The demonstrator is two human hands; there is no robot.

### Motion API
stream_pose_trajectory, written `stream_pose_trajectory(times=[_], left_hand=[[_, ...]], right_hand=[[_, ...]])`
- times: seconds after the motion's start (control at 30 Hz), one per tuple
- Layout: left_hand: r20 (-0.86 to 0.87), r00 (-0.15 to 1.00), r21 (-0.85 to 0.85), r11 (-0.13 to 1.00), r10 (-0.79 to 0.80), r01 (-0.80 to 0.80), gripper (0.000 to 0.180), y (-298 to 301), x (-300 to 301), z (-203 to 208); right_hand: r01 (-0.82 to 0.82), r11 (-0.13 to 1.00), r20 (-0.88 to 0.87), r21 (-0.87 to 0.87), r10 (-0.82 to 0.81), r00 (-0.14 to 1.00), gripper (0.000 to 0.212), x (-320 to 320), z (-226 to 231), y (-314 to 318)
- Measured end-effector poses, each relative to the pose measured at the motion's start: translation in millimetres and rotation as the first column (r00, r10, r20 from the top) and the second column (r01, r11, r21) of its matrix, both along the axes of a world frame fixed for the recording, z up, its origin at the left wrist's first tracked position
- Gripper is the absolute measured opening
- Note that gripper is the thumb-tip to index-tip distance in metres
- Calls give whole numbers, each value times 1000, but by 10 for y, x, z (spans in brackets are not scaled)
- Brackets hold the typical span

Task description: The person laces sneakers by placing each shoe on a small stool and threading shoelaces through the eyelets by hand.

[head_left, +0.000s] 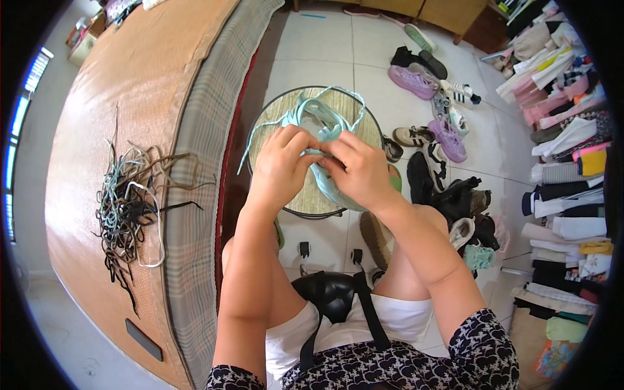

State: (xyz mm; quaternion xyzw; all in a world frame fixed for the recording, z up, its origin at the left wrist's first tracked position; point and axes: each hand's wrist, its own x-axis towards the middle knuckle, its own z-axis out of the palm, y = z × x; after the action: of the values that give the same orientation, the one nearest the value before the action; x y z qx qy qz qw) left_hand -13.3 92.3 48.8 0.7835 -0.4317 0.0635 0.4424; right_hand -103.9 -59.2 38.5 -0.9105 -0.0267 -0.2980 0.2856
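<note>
A light blue shoe [333, 190] rests on a round wood-topped stool [273, 115] in front of me. Its long matching shoelace [359, 104] loops over the far side, and one loose end hangs at the stool's left edge. My left hand [281, 166] is closed on the shoe's left side, thumb and fingers pinched near its lacing. From the right, my right hand [364, 170] meets it with fingertips pressed together, seemingly on the shoelace. Both sets of fingertips nearly touch over the shoe, and they hide the exact spot being gripped.
On the mat-covered bed [91, 214] at left lies a tangled pile of shoelaces [130, 201], with a dark flat object [143, 339] nearer. Several shoes, including a purple sneaker [448, 140], cover the tiled floor at right. Folded clothes [572, 172] line the far right.
</note>
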Motion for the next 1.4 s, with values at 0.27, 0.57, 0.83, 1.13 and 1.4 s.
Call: stream_pose_trajectory(times=[0.27,0.57,0.83,1.13,1.4], left_hand=[[132,983,40,990,129,-135,17,196,179,-10],[-225,974,-62,997,24,-39,14,142,-9,13],[-26,1000,80,997,-12,14,11,229,62,63],[-151,988,3,999,38,-38,15,196,10,-16],[-99,995,25,1000,15,-12,14,248,94,100]], right_hand=[[181,936,-25,301,-182,983,4,0,70,-212],[-8,999,82,-36,11,997,17,39,1,167],[-43,932,72,359,19,997,13,17,-82,154],[46,990,-11,135,-45,999,24,18,28,262],[-308,854,175,418,257,951,6,53,-34,-109]])
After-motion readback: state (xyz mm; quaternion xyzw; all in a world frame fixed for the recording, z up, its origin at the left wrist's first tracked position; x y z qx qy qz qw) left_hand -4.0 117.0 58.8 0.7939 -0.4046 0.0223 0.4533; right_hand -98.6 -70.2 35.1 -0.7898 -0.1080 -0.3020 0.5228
